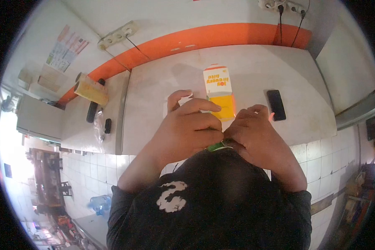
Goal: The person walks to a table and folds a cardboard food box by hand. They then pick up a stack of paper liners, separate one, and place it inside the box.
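Observation:
My left hand [191, 127] and my right hand [254, 131] meet close in front of my chest, fingers bent and nearly touching. A small green piece with a white edge [216, 146] shows just under them, at the left fingertips; what kind of thing it is I cannot make out. Whatever the right fingers pinch is hidden behind the hand. Just beyond the hands stands a yellow and white cardboard box [218, 83] with its printed lid flap up. A white item [183, 99] is partly covered by my left hand.
On the white table [154, 79], a black phone [276, 105] lies to the right. A side surface at left holds yellowish rolls [91, 92], a black object [107, 126] and clear plastic [99, 125]. Power strips [118, 35] hang on the wall. A blue water bottle [100, 204] stands lower left.

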A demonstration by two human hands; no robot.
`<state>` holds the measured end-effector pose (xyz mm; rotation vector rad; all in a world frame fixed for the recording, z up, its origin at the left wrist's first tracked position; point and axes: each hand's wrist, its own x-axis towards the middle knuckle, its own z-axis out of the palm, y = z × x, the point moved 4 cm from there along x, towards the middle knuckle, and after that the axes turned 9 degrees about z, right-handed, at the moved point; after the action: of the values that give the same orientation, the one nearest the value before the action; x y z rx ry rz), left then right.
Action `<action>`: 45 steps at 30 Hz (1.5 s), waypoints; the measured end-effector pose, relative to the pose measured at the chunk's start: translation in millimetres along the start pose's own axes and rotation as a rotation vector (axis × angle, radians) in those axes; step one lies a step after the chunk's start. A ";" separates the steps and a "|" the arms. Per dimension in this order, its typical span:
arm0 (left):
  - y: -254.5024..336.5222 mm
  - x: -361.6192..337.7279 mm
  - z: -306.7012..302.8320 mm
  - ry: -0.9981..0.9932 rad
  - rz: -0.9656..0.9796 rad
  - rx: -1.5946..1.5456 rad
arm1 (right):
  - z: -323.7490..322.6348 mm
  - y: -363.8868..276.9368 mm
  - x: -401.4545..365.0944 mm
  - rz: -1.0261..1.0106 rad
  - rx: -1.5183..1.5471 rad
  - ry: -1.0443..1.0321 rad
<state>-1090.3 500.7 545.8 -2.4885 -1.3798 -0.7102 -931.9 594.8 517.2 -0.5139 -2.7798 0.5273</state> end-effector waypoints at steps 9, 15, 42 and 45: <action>-8.6 -0.1 2.4 -0.090 -0.069 -0.243 | -3.1 5.4 -2.1 -0.034 0.180 0.123; -11.2 1.6 5.0 -0.159 -0.071 -0.293 | -5.1 4.9 -4.6 -0.116 0.295 0.159; -15.6 -7.0 8.7 -0.171 -0.044 -0.236 | 4.4 0.5 -6.1 -0.058 0.183 0.173; -17.9 -13.6 21.8 -0.266 -0.015 -0.323 | 2.7 -9.6 -6.7 -0.130 0.243 0.019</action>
<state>-1104.7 509.1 519.2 -2.9174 -1.4717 -0.6695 -929.5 583.1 517.3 -0.2808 -2.6580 0.8098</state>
